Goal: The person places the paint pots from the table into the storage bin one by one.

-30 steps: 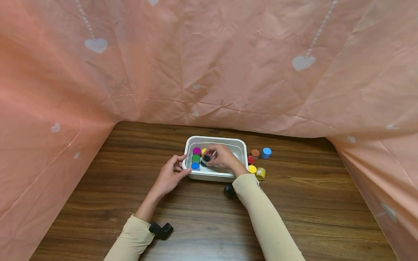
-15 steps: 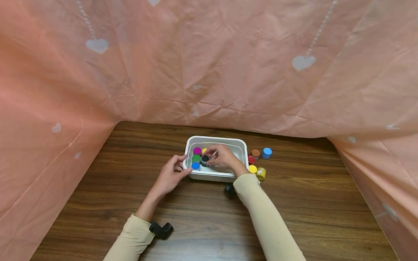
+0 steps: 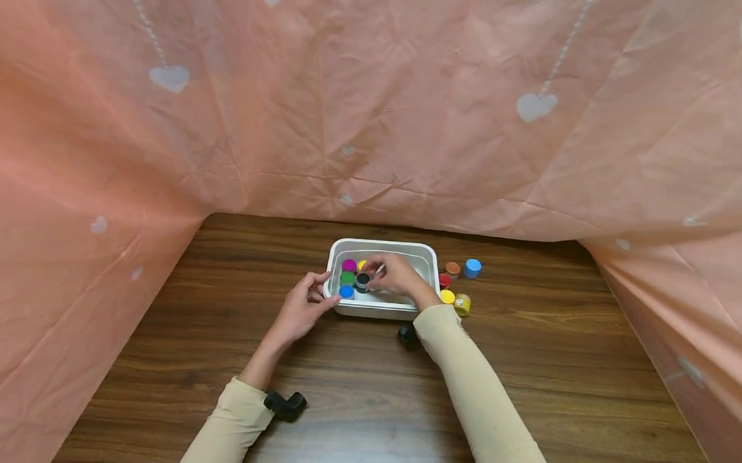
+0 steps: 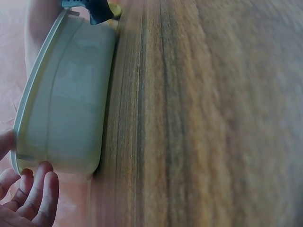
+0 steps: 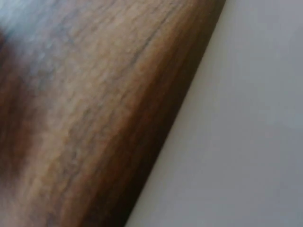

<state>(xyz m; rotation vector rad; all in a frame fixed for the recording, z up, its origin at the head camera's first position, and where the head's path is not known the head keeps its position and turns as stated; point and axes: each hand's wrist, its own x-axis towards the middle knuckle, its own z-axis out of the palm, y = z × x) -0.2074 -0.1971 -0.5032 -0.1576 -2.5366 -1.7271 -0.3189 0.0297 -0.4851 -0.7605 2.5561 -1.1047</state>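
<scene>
A white rectangular tub (image 3: 398, 307) sits on the wooden table, its outer wall large in the left wrist view. My left hand (image 3: 301, 308) grips its left end, thumb at the near left corner and fingers around the side. Inside, my right hand (image 3: 395, 274) pinches a small black-lidded paint jar (image 3: 362, 282). Left of that jar stand a purple-lidded jar (image 3: 349, 265), a green-lidded jar (image 3: 347, 278) and a blue-lidded jar (image 3: 346, 292) in a column. A yellow lid (image 3: 361, 265) shows behind the black one, partly hidden by my right fingers.
Outside the tub's right end stand a brown jar (image 3: 452, 269), a light blue jar (image 3: 473, 268), a red jar (image 3: 444, 281), a yellow-lidded jar (image 3: 447, 296) and a mustard jar (image 3: 462, 305) lying tipped. A pink heart-patterned cloth (image 3: 378, 118) walls the table's back and sides.
The black-lidded jar has shifted slightly left and levelled beside the green-lidded one, with my right fingers still on it. My left hand keeps its grip on the tub.
</scene>
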